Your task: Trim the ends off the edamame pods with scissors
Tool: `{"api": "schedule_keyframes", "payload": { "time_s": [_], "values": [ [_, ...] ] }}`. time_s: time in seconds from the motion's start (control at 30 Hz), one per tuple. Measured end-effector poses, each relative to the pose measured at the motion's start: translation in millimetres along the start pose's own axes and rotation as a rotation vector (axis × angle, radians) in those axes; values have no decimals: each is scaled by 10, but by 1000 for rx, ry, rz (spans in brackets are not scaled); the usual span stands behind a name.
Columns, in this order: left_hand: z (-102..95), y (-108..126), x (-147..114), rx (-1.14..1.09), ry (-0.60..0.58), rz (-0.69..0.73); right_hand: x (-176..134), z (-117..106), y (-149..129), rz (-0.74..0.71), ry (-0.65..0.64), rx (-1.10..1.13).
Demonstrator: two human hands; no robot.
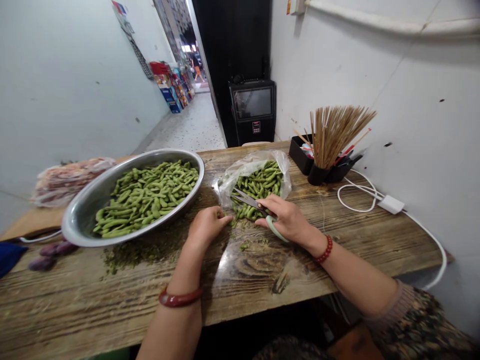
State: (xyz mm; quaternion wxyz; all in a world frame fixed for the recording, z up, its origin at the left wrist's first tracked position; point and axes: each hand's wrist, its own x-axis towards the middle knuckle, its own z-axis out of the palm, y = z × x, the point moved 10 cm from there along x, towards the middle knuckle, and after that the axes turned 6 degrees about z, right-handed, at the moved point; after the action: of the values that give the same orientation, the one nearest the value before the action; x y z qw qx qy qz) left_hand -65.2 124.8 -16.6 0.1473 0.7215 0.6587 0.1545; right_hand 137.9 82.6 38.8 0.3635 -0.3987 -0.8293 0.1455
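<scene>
My right hand (pixel 283 215) grips a pair of scissors (pixel 247 200) with pale green handles, their blades apart and pointing left over the pods. An opened clear plastic bag (pixel 285 175) lies in front of my hands, with green soybean pods (pixel 264 180) in it and some spilling from its mouth. Left of the bag mouth is my left hand (pixel 208 225), its fingers curled and thumb pointing right. Whatever its fingers hold is mostly hidden; a speck of green shows there. A large metal basin (pixel 75 227) of pods (pixel 146 197) stands to its left.
Cut stem bits (pixel 150 252) litter the wooden table (pixel 262 285) below the basin. A bag of pinkish food (pixel 75 177) sits at far left, near purple items (pixel 52 254). At right stand a holder of skewers (pixel 332 135) and a white cable with an adapter (pixel 390 204).
</scene>
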Motion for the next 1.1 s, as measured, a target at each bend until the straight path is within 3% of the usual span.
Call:
{"api": "schedule_keyframes", "payload": {
  "time_s": [0.13,0.23,0.33,0.5,0.6,0.77,1.1],
  "values": [
    [77,75,29,-49,-20,68,-5,1,6,5,-1,-9],
    [10,128,39,-184,46,86,-3,-2,5,6,-1,-3],
    [-88,168,3,-491,95,71,5,-14,2,10,5,19],
    [-20,235,-88,-1104,-26,-29,8,-24,15,16,16,76],
    [4,331,-109,-1304,-65,-8,7,0,33,26,-1,92],
    [50,439,-131,-1341,-70,-7,7,75,5,6,-74,100],
    [109,551,-147,-1186,-43,50,4,129,-34,-21,-119,136]
  ]
}}
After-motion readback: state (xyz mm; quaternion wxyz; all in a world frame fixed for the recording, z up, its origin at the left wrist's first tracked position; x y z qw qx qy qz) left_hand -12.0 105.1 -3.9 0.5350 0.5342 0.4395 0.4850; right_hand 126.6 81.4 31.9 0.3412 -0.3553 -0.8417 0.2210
